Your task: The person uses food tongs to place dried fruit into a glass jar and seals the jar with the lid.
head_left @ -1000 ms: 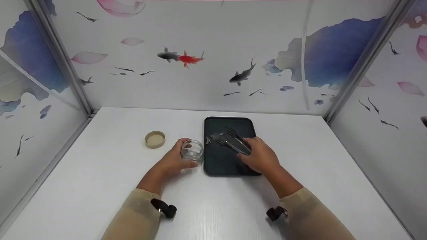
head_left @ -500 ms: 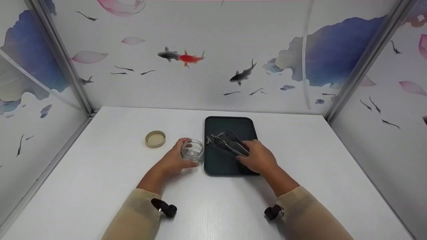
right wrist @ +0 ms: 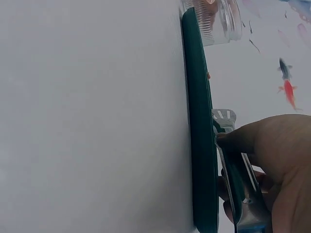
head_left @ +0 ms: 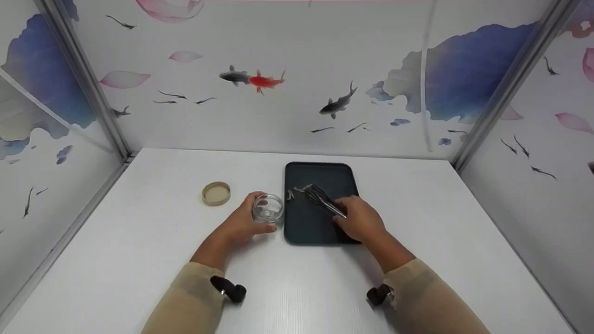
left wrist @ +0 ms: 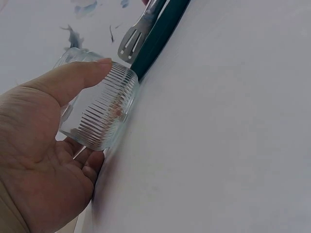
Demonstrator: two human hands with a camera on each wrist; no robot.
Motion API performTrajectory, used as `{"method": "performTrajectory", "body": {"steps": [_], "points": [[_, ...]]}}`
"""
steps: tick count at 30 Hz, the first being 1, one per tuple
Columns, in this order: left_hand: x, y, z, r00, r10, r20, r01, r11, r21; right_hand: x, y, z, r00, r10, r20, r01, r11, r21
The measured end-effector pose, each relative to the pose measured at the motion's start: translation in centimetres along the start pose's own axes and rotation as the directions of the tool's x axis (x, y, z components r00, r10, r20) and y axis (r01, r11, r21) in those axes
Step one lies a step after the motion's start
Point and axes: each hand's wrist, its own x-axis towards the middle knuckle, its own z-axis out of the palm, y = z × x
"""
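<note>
Downward head view, wrist close-ups, shared tray (head_left: 308, 227)

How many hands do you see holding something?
2: the left hand holds the glass jar, just left of the tray; the right hand holds the tongs over the tray.

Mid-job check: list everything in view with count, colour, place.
jar: 1, clear, left of tray
tray: 1, dark green, on table
tongs: 1, silver, over tray
scraps: count unclear, pale, tray's left part
lid: 1, tan, on table, left of jar
table: 1, white, beneath
walls: 3, white, printed, left, back, right
posts: 2, grey, back corners
wrist cameras: 2, black, at cuffs
sleeves: 2, tan, forearms
left grip: 1, bare, round jar
right grip: 1, bare, holding tongs
</note>
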Motion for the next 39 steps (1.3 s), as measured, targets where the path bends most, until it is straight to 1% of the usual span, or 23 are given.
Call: {"method": "performTrajectory", "body": {"steps": [8,16,21,24,31,39], "points": [[0.1,0.1,0.1,1.0,0.001,-0.001,-0.001,1.0,-0.011,-0.1,-0.1,0.0,1.0,-0.002,-0.015,0.002,1.0,0.013],[0.1,0.1,-0.2,1.0,0.005,0.006,-0.005,1.0,-0.012,-0.5,-0.8,-0.7,0.999,0.017,-0.032,-0.016,0.999,0.037],[0.1,-0.1,-0.2,0.999,0.027,0.02,-0.026,0.999,-0.044,-1.0,-1.8,-1.2,0.999,-0.012,-0.046,0.014,0.999,0.043],[0.1,-0.2,-0.2,0.999,0.034,0.021,-0.033,0.998,-0.049,-1.5,-2.5,-1.4,0.998,-0.025,-0.053,0.027,0.999,0.045],[0.1,0.0,0.0,1.0,0.016,0.011,-0.016,0.999,-0.028,-2.6,-4.2,-2.0,0.998,-0.032,-0.058,0.035,0.998,0.051],[0.1,0.0,0.1,1.0,0.006,0.01,-0.006,1.0,-0.012,-4.0,-5.2,-2.4,0.994,-0.085,-0.072,0.088,0.995,0.044]]}}
